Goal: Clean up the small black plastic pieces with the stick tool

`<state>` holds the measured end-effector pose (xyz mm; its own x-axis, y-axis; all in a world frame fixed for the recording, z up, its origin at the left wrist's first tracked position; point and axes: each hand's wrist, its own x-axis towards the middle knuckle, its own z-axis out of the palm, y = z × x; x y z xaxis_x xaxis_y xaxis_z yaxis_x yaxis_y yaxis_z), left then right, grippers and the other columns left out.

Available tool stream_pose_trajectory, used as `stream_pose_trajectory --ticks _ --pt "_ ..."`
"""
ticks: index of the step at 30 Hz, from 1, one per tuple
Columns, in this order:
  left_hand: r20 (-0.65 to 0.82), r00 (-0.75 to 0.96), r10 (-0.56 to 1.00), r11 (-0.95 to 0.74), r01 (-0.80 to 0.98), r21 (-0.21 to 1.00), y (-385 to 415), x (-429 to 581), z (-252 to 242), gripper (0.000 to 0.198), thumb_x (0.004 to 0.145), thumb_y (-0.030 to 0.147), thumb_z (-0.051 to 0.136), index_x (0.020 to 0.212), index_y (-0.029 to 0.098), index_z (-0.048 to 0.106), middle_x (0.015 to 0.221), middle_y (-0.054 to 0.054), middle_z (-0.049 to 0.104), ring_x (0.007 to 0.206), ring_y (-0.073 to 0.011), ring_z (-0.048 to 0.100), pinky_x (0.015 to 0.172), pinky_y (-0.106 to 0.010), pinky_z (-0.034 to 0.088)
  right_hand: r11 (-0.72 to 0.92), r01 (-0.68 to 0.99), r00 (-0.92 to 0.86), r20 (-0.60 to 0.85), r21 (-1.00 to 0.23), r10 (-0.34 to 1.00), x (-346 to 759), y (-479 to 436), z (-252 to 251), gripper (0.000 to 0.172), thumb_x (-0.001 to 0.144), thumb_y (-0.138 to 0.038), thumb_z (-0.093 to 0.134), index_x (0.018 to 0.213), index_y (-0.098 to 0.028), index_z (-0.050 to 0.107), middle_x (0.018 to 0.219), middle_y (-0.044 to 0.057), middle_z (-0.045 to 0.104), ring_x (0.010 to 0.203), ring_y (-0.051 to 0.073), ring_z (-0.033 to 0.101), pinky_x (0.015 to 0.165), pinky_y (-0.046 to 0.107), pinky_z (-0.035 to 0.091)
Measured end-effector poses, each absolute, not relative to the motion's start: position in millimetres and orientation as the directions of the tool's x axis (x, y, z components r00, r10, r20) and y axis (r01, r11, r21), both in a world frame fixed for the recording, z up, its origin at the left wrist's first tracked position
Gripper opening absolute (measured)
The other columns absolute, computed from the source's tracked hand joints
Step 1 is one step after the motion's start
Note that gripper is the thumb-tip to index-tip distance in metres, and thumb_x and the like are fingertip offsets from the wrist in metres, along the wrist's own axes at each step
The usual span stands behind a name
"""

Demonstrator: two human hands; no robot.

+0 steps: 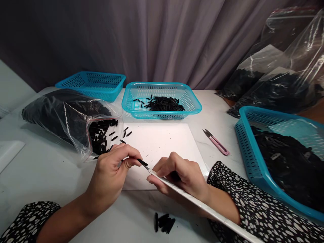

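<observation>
My left hand (111,175) pinches a small black stick-shaped piece (142,162) between thumb and fingers. My right hand (181,177) grips a long thin white blade-like tool (202,207), and its tip touches the end of the black piece. Both hands hover over a white sheet (162,141) on the table. An open clear bag (71,118) of the same black pieces lies left of my left hand, with a few spilled at its mouth. A small pile of black pieces (164,222) lies near the table's front edge, below my hands.
A turquoise basket (194,104) with black pieces stands behind the sheet; another turquoise basket (108,91) is at back left. A large turquoise basket (249,155) full of black parts is on the right. Pink thread snips (217,143) lie beside it. Clear bags (278,84) of black parts are at back right.
</observation>
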<state>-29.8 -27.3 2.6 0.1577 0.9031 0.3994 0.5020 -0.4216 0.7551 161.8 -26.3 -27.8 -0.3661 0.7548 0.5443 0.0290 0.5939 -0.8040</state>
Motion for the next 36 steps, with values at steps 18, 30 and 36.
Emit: stream_pose_trajectory --ticks 18,30,36 --pt "0.554 0.237 0.798 -0.578 0.563 0.591 -27 -29 3 0.021 0.088 0.007 0.059 0.078 0.024 0.066 0.066 0.004 0.067 0.065 -0.0143 0.061 0.065 -0.028 0.047 0.566 0.067 -0.350 0.512 -0.821 0.784 161 -29 -32 0.026 0.090 -0.020 0.068 0.080 -0.024 0.044 0.061 -0.003 0.060 0.046 0.010 0.051 0.039 0.020 0.031" --pt "0.298 0.130 0.946 -0.324 0.457 0.829 -34 -32 0 0.015 0.090 0.023 0.065 0.076 0.024 0.067 0.072 0.000 0.068 0.078 -0.0183 0.064 0.070 -0.030 0.047 0.951 0.204 -0.515 0.801 -0.233 0.306 169 -23 -8 0.018 0.096 -0.011 0.052 0.086 -0.025 0.049 0.061 -0.002 0.060 0.045 0.013 0.047 0.039 0.028 0.035" --pt "0.228 0.098 0.969 -0.248 0.335 0.909 -35 -31 -1 0.007 0.089 0.023 0.067 0.083 0.025 0.069 0.077 0.002 0.068 0.076 -0.0147 0.063 0.071 -0.027 0.046 0.705 0.067 -0.250 0.672 -0.706 0.697 166 -25 -27 0.022 0.106 -0.037 0.039 0.116 -0.023 0.054 0.071 0.001 0.067 0.050 0.013 0.058 0.045 0.026 0.046"
